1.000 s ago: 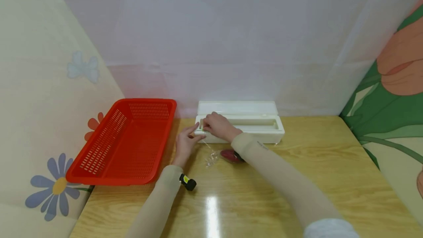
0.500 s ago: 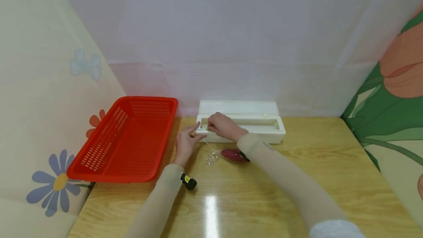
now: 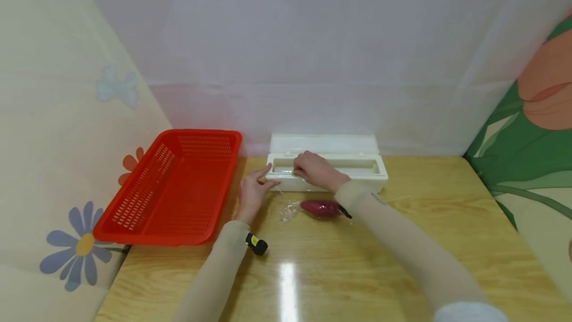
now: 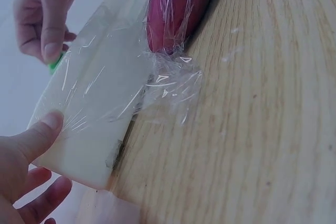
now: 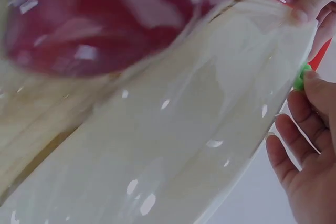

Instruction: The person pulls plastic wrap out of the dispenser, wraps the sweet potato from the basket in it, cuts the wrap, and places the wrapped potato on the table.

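Note:
At the back of the table stands a long white cling film box (image 3: 339, 184) with its lid raised. My left hand (image 3: 251, 194) holds the box's left end, thumb pressing the clear film (image 4: 89, 85) against the front face. My right hand (image 3: 316, 170) pinches a small green slide cutter (image 5: 302, 76) at the box's top front edge, left of the middle. The film hangs down over the front of the box in the left wrist view. On the table in front lies a purple eggplant (image 3: 321, 208) wrapped in film, its dark stem to the right and crumpled film (image 3: 290, 210) at its left end.
A red plastic basket (image 3: 154, 239) stands to the left, close to my left forearm. Behind the box rises a pale wall sheet (image 3: 313, 63). Flowered panels flank the wooden table (image 3: 357, 272).
My right hand has slid rightward along the box's front edge with the cutter, uncovering more of the trough and the eggplant. The left hand keeps its place on the box.

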The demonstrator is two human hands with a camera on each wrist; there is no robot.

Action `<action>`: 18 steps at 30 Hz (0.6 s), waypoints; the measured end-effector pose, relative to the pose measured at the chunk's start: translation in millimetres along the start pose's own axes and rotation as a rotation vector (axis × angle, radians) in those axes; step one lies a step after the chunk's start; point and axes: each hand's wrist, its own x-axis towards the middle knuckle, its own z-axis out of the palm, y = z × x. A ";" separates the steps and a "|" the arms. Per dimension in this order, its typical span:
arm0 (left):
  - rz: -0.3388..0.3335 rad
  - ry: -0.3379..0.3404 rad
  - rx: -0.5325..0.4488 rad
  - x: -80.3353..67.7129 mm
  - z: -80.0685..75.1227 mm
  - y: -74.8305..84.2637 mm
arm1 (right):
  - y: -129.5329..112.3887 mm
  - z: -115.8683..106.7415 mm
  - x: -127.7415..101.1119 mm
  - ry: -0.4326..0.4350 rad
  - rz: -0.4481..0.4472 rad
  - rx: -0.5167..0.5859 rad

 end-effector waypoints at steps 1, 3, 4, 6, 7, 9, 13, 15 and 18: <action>-0.002 0.000 0.003 0.1 -1.1 0.1 | 1.6 -1.3 -2.3 -0.005 0.001 0.003; -0.002 -0.006 0.007 0.2 -3.0 -0.4 | 5.7 -3.6 -8.2 -0.018 0.014 0.010; -0.003 -0.013 0.003 0.1 -2.2 -0.5 | 9.1 -5.3 -13.0 -0.024 0.026 0.018; -0.005 -0.020 -0.005 0.0 -0.8 -0.6 | 16.4 -9.4 -23.4 -0.029 0.045 0.034; -0.006 -0.021 -0.012 0.0 -0.3 -1.0 | 20.2 -12.0 -29.1 -0.031 0.053 0.043; -0.008 -0.018 -0.028 -0.1 0.1 -1.7 | 29.1 -17.1 -41.5 -0.025 0.063 0.053; -0.015 -0.013 -0.051 -0.5 -0.5 -3.0 | 48.0 -27.7 -69.2 0.000 0.072 0.063; -0.017 -0.010 -0.057 -0.5 -0.9 -3.6 | 57.8 -33.0 -84.3 0.027 0.072 0.068; -0.018 -0.012 -0.068 0.0 -1.0 -3.6 | 72.5 -40.8 -108.8 0.076 0.082 0.069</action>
